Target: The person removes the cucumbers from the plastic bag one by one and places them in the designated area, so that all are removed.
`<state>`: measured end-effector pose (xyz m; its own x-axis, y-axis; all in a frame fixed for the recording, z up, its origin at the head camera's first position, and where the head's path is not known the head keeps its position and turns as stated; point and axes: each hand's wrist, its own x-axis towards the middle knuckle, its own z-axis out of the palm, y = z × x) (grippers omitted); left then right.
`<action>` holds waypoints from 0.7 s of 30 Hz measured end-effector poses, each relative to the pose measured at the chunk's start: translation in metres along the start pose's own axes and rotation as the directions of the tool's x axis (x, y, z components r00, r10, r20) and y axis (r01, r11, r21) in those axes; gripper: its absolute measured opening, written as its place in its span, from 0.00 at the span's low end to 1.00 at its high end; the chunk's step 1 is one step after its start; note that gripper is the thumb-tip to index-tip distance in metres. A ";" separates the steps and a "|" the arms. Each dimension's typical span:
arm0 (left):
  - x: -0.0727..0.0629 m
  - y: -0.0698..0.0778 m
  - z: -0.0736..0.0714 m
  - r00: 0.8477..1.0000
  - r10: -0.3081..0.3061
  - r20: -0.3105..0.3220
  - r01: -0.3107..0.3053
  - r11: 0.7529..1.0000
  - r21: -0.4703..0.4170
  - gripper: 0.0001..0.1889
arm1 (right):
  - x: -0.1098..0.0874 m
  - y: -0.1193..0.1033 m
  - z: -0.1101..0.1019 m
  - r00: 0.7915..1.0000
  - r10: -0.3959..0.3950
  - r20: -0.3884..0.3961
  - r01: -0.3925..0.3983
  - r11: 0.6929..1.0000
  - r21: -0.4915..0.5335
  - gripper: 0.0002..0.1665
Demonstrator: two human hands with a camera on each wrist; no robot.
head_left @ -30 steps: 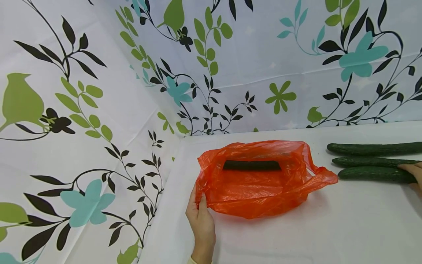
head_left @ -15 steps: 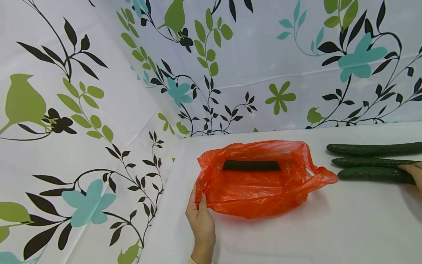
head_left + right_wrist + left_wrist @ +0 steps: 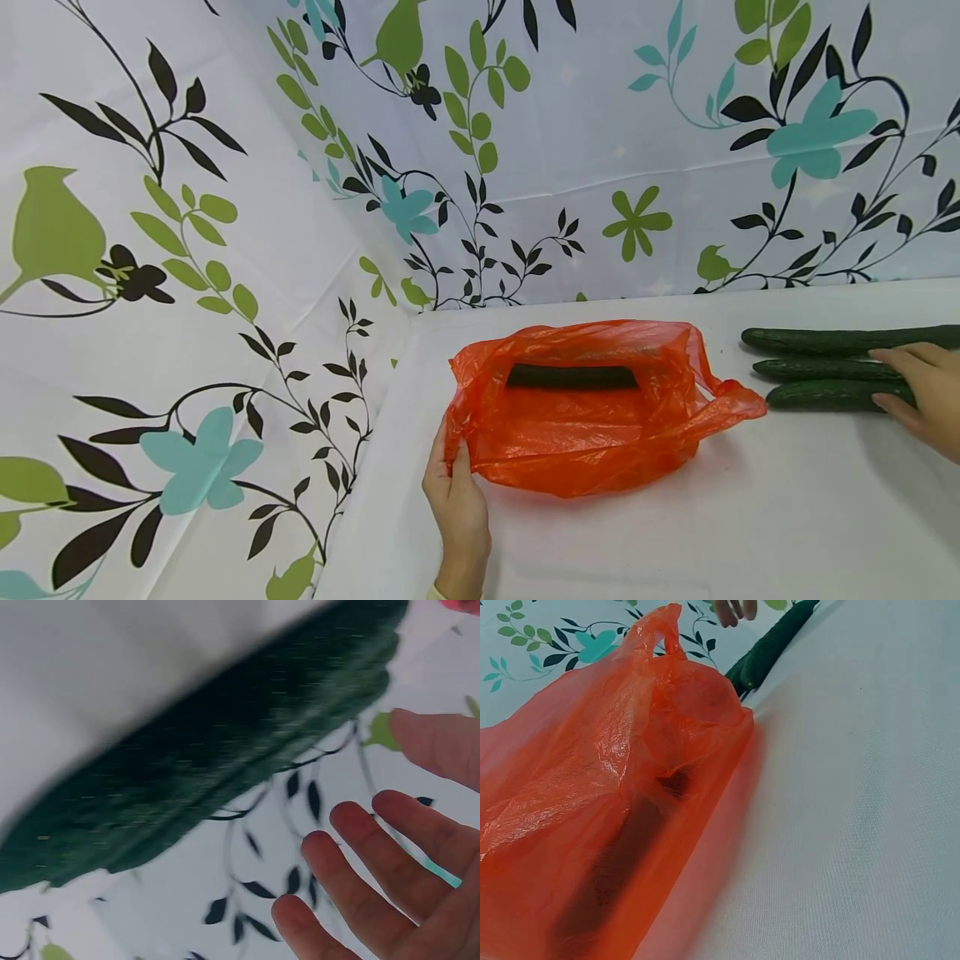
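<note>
My left hand (image 3: pixel 460 504) pinches the left edge of a red plastic bag (image 3: pixel 577 471), whose mouth gapes toward me. Inside lies one dark green cucumber (image 3: pixel 572 377); through the plastic it shows as a dark shape in the left wrist view. To the right, three cucumbers lie side by side: a far one (image 3: pixel 832 340), a middle one (image 3: pixel 817 368) and a near one (image 3: pixel 828 396). Over their right part hovers my right hand (image 3: pixel 933 400), hiding some of them. In the right wrist view its fingers (image 3: pixel 367 862) are spread, apart from the cucumbers, and hold nothing.
A white-covered table (image 3: pixel 622 550) bears everything. Behind it and on the left hangs a white cloth (image 3: pixel 547 150) printed with leaves, birds and flowers. Bare table surface lies in front of the bag and of the cucumbers.
My right hand has moved left and farther into view, its fingers now over the middle and near cucumbers. My left hand and the bag have stayed in place.
</note>
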<state>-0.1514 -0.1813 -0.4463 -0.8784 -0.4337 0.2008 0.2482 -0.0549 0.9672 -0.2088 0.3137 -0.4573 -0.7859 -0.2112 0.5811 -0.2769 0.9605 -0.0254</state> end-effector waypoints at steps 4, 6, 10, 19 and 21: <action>0.000 0.000 -0.001 1.000 0.013 0.005 -0.013 1.000 0.000 0.24 | 0.017 -0.020 -0.016 0.998 0.009 0.057 -0.008 1.000 -0.021 0.69; -0.001 0.001 -0.001 1.000 0.019 0.007 -0.019 1.000 -0.002 0.24 | 0.025 -0.030 -0.023 0.992 0.034 0.124 -0.030 0.999 -0.038 0.59; -0.001 0.000 0.000 1.000 0.023 0.009 -0.023 1.000 0.006 0.24 | 0.041 -0.048 -0.033 0.975 0.058 0.214 -0.045 0.997 -0.067 0.44; -0.001 0.000 0.000 1.000 0.021 0.016 -0.021 1.000 -0.002 0.24 | 0.070 -0.086 -0.052 0.960 0.063 0.274 -0.059 0.998 -0.023 0.44; -0.001 0.001 0.000 1.000 0.021 0.017 -0.021 1.000 -0.002 0.24 | 0.075 -0.096 -0.057 0.961 0.058 0.269 -0.060 0.998 0.000 0.43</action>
<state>-0.1504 -0.1805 -0.4460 -0.8800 -0.4192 0.2234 0.2671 -0.0479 0.9625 -0.2098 0.2155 -0.3653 -0.9203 -0.1962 0.3384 -0.2294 0.9714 -0.0606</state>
